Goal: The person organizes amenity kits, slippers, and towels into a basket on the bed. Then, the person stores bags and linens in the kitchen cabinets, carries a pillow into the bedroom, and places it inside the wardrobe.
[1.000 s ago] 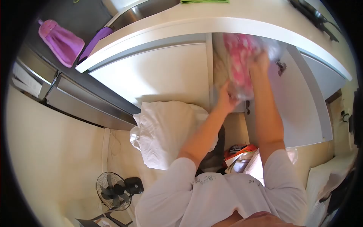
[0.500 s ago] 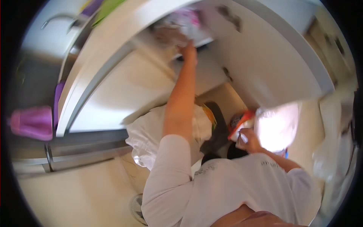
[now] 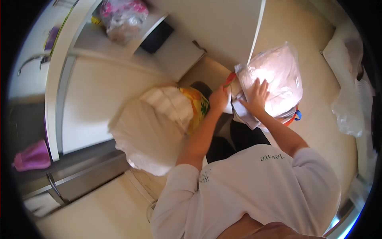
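Note:
My left hand (image 3: 219, 99) is closed on the red-trimmed edge of a bag (image 3: 230, 80) low in front of me. My right hand (image 3: 256, 97) lies with spread fingers on a shiny, pale pink plastic-wrapped package (image 3: 282, 75) beside it. Folded pale material shows under that hand; the rest of the bag is mostly hidden by the package. To the left of my left forearm stands a large white bag (image 3: 147, 131), with a yellow and orange patterned part (image 3: 193, 105) next to it.
An open cabinet (image 3: 99, 46) holds a clear plastic bag with pink print (image 3: 123, 18) and a dark box (image 3: 157, 36). A pink pouch (image 3: 34, 156) hangs at the left, below a faucet (image 3: 34, 61). Translucent plastic (image 3: 346, 103) hangs at the right.
My left hand has come down out of the cabinet, leaving the pink-printed bag there, and now grips the red-trimmed bag. My right hand has moved up and spread over the package. The view has shifted.

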`<state>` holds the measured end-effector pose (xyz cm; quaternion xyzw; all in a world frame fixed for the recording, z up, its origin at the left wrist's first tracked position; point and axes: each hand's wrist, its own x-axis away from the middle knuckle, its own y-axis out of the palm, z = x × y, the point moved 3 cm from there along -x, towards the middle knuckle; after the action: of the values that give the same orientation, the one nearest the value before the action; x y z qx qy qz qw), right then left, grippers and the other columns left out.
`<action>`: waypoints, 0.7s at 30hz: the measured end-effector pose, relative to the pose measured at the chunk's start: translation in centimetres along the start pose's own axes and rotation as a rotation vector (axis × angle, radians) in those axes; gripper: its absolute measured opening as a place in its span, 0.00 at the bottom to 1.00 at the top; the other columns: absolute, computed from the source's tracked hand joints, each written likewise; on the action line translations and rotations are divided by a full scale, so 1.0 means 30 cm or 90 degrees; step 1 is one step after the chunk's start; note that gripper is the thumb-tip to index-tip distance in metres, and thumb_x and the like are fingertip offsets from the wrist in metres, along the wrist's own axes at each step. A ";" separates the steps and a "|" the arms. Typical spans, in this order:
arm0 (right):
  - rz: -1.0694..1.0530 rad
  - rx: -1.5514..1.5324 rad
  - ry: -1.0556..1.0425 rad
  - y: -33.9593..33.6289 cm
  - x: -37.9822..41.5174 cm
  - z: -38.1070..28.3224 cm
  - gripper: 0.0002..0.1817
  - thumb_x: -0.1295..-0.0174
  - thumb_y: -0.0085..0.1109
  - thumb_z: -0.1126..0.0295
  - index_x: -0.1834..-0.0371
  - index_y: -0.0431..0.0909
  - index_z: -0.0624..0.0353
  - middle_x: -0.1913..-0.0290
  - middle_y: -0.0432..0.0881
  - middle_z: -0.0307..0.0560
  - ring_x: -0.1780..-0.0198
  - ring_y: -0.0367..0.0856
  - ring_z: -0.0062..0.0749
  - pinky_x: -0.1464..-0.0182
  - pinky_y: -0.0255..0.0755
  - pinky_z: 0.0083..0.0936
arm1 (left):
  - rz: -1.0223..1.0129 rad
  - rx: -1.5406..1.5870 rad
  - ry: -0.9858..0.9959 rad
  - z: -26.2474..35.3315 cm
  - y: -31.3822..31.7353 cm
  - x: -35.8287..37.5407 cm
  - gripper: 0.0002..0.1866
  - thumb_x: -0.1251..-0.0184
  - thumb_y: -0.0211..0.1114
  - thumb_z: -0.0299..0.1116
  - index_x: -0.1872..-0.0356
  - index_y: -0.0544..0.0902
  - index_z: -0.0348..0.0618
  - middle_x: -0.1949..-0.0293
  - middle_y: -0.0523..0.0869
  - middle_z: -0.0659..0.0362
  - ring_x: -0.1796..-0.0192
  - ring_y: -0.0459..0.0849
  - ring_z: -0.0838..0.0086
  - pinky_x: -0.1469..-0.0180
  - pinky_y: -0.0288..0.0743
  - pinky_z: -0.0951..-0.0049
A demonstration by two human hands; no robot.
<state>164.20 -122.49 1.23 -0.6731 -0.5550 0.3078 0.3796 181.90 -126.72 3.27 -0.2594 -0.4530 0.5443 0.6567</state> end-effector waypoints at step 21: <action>0.329 -0.609 0.260 -1.455 0.352 1.120 0.30 0.46 0.67 0.58 0.44 0.76 0.68 0.45 0.78 0.52 0.49 0.78 0.34 0.43 0.68 0.22 | 0.077 -0.128 -0.004 -0.148 -0.052 0.160 0.20 0.30 0.46 0.44 0.52 0.79 0.40 0.52 0.82 0.44 0.47 0.79 0.51 0.47 0.71 0.48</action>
<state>115.75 -102.28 20.98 -0.9293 -0.3652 -0.0309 0.0451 186.54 -121.91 4.04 -0.3493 -0.4910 0.5351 0.5921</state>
